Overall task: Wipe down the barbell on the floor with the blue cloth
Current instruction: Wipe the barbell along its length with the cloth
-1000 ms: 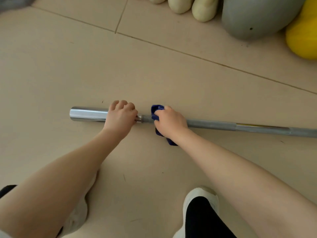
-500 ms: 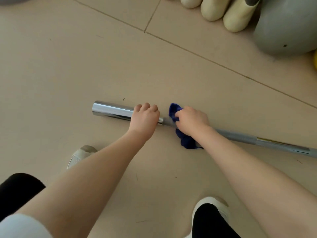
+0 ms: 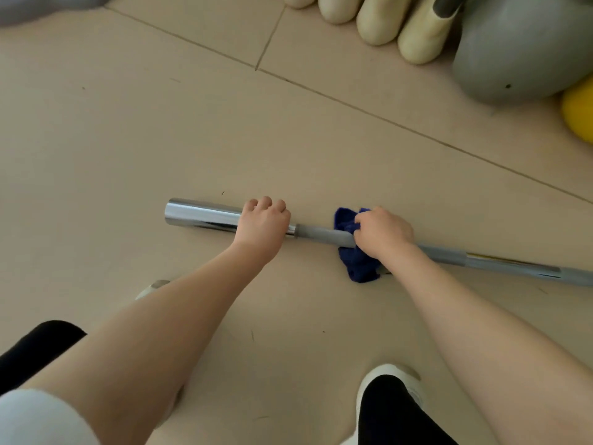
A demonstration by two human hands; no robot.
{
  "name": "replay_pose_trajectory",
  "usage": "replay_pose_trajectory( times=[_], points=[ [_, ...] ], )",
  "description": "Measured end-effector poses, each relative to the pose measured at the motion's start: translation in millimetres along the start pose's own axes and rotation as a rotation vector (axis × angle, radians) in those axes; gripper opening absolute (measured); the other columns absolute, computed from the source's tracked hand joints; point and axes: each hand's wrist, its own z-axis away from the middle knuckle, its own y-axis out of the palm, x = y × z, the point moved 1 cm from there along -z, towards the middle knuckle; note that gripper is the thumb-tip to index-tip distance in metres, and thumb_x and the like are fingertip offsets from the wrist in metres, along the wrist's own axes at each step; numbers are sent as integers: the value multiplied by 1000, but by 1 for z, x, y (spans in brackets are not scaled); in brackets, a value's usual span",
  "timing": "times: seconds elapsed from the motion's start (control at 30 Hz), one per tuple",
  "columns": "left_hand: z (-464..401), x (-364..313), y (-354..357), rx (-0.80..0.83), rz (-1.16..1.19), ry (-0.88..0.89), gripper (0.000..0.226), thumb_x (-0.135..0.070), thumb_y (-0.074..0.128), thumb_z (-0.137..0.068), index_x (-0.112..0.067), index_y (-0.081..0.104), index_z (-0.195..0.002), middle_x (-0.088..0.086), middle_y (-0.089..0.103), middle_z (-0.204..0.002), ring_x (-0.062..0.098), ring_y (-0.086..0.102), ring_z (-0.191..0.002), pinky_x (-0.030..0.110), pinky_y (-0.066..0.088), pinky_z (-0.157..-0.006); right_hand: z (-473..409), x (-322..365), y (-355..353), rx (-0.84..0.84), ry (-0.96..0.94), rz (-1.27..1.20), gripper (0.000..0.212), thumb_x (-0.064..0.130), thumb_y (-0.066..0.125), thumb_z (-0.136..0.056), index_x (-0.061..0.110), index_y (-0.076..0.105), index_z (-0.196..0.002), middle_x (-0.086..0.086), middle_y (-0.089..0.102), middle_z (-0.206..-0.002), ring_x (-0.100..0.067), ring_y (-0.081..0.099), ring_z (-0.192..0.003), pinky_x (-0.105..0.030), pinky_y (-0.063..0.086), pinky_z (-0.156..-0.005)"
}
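Two white shoes sat nearest the camera, the right shoe (image 3: pixel 390 377) under a black trouser leg and the left shoe (image 3: pixel 150 289) mostly hidden behind the left forearm. Beyond them, the barbell (image 3: pixel 321 234) lay flat on the beige tiled floor (image 3: pixel 128 139), running from a shiny chrome sleeve at the left down toward the right edge. The left hand (image 3: pixel 261 224) gripped the inner end of that sleeve, fingers curled over its top. Near it along the grey shaft, the right hand (image 3: pixel 383 232) clenched the blue cloth (image 3: pixel 354 258) around the bar, bunched fabric showing above and below the shaft. Farther back stood a row of cream-coloured objects (image 3: pixel 378 17), a grey ball (image 3: pixel 519 49) and a yellow ball (image 3: pixel 579 112).
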Motion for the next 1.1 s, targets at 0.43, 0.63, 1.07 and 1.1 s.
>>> replay_pose_trajectory(
  times=[0.43,0.63,1.07,1.1],
  points=[
    [0,-60,-4,4,137,211,57,-20,55,-87,-16,33,-140,4,48,-132,28,45,-121,36,28,-105,25,-56,17,-156,-31,-67,23,22,43,-93,12,58,-108,-13,47,-117,-35,56,-97,-37,43,-75],
    [-14,-84,-3,8,-8,231,38,-15,54,-90,-14,44,-126,5,54,-115,28,53,-107,36,36,-91,35,-100,29,-203,226,-99,28,24,42,-95,10,59,-111,-15,47,-120,-36,57,-99,-39,45,-79],
    [-9,-92,4,-93,-47,120,39,-5,86,-43,-13,65,-75,3,58,-66,26,57,-55,27,41,-48,39,-164,39,-279,369,-221,26,23,45,-92,13,63,-109,-14,47,-121,-39,59,-96,-40,46,-77],
    [-9,-92,4,-99,-53,122,39,-4,86,-43,-13,65,-74,3,58,-66,25,57,-54,27,41,-47,38,-160,39,-270,364,-252,27,24,45,-92,13,63,-109,-14,46,-122,-39,59,-97,-40,46,-78]
  ],
)
